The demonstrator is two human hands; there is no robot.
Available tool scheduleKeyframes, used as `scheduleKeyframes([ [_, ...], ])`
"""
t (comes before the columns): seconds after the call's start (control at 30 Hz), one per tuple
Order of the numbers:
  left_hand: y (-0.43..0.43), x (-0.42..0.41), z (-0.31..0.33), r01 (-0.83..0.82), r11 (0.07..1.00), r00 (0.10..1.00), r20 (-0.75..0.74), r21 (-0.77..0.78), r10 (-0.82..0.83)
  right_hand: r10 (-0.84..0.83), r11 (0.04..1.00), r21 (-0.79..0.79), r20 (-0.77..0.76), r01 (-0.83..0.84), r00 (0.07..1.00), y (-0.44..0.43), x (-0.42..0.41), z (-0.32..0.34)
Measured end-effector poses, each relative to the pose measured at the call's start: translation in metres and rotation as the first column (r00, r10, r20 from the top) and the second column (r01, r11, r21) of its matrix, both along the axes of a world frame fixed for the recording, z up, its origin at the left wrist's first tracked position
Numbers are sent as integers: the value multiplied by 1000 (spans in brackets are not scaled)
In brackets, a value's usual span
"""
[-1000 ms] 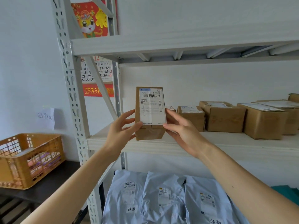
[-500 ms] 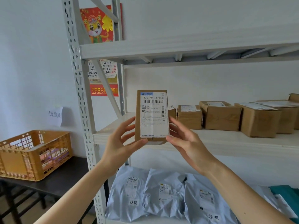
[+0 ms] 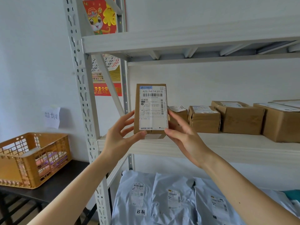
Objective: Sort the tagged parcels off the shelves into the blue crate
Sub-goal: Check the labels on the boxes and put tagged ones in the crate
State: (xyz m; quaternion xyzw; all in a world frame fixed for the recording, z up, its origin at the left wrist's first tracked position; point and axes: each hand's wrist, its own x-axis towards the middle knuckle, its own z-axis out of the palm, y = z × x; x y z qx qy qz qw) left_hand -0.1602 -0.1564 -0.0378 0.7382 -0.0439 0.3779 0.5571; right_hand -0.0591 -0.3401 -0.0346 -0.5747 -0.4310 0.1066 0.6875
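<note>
parcel, label "425- n4 14 [013]"

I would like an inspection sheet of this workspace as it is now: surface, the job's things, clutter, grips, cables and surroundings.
Surface: white middle shelf, partly loaded.
Job's things: small cardboard box held upright in front of the shelf, label toward the camera; row of labelled cardboard boxes on the middle shelf; grey mailer bags on the shelf below; blue crate not in view.
Clutter: orange crate with items inside, on a dark table.
Grips: left hand and right hand both hold the small cardboard box near its lower end.
Cables: nothing seen.
Surroundings: white wall, calendar, handwritten paper note, metal rack upright.
</note>
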Motion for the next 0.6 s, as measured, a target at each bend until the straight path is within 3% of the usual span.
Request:
scheduleKeyframes([
  [0.27,60,47,9,-4,993,997,-83,-115,-5,-122,988,-101,-30,119,992,68,47,7],
  [0.6,125,123,30,-128,959,950,-308,-251,47,-231,961,-192,-157,200,960,150,111,24],
])
